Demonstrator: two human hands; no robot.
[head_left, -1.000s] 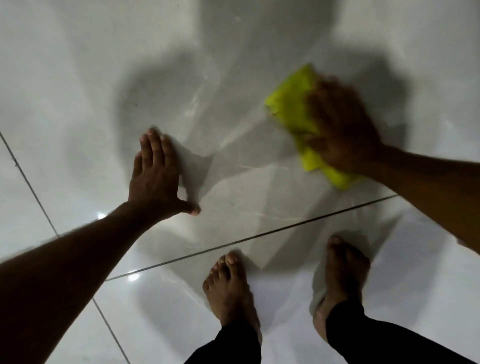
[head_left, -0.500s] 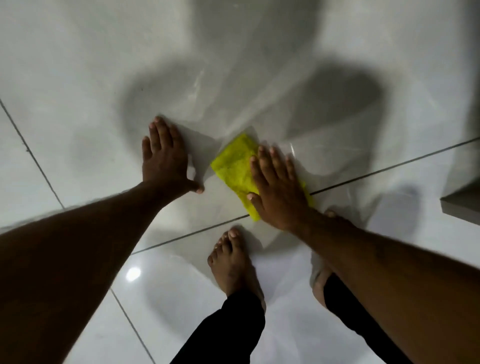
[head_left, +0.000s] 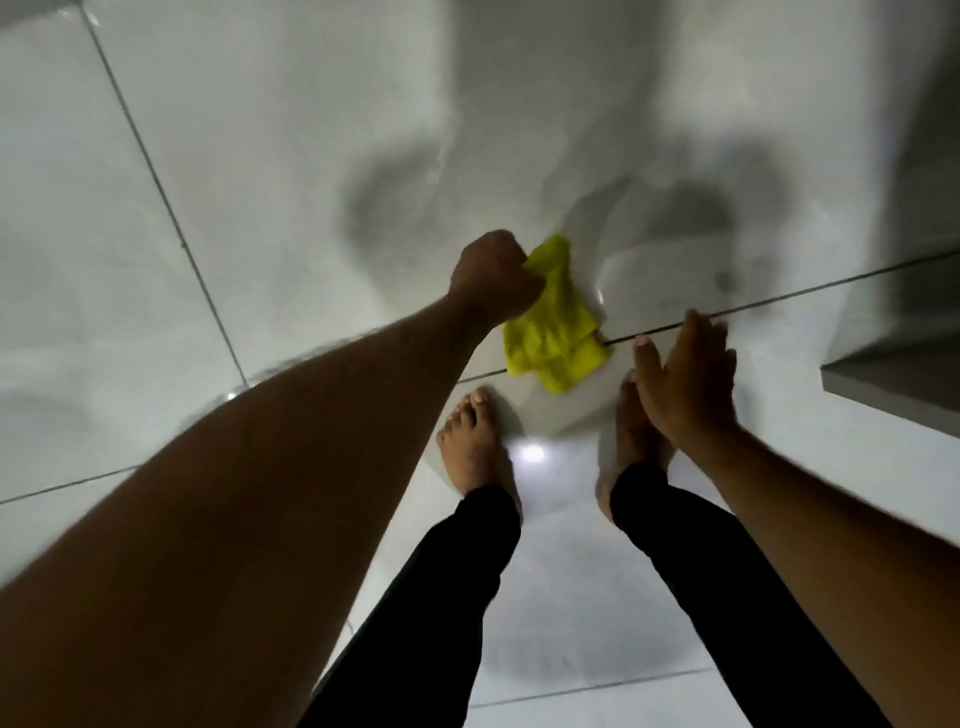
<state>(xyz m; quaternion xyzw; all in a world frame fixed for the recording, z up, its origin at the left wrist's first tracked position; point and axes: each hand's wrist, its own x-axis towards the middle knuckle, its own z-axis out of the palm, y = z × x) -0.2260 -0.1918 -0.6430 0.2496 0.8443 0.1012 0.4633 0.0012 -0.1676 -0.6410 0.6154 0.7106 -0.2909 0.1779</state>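
A yellow cloth (head_left: 553, 332) hangs crumpled over the glossy white floor tiles (head_left: 270, 171), just ahead of my bare feet. My left hand (head_left: 493, 278) grips the cloth's upper end in a fist. My right hand (head_left: 685, 376) is off the cloth, to its right, with fingers straight and spread, above my right foot. Whether the cloth's lower end touches the floor is unclear.
My two bare feet (head_left: 475, 441) in black trousers stand on the tiles below the cloth. A grey ledge or step (head_left: 898, 387) juts in at the right edge. Dark grout lines (head_left: 166, 202) cross the floor. A light glare (head_left: 532, 453) shows between the feet.
My right hand, which pressed the cloth flat and wiped leftward toward my feet, has let go and moved right. My left hand left the floor and took hold of the cloth, now bunched.
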